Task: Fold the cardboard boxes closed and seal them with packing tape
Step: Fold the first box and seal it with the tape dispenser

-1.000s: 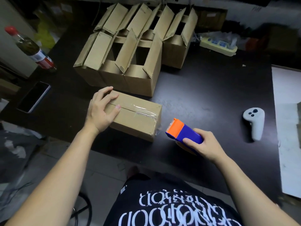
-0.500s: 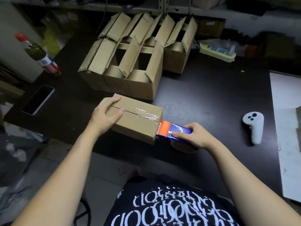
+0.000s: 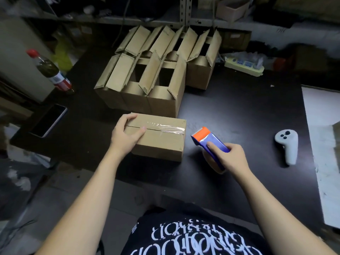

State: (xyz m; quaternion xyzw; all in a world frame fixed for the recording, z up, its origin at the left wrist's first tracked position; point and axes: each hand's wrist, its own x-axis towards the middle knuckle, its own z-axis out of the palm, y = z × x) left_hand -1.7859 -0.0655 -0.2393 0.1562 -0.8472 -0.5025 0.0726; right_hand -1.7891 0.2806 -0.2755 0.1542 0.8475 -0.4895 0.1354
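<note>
Fingers (image 3: 128, 117) of the left hand (image 3: 127, 137) curl over the left end of the closed box (image 3: 161, 144), thumb lying along the top seam, gripping it. Over on the right hand (image 3: 232, 160), fingers (image 3: 211, 146) wrap round the tape dispenser (image 3: 207, 138), orange head up. It is held just beside the box's right end and not touching it.

Now the wide shot: a dark table (image 3: 230, 111) carries everything. At the back sits a tight cluster of open boxes (image 3: 156, 78), flaps standing up. In front of them, near the table's front edge, is the closed box, with a strip of clear tape (image 3: 165, 127) running along the seam and down over the right end. A white board (image 3: 322, 116) lies on the right. A bottle (image 3: 49, 70) stands far left, with a phone (image 3: 48, 120) flat in front of it. A power strip (image 3: 244, 66) is at back right, and a white controller (image 3: 287, 144) lies well right of the dispenser.
</note>
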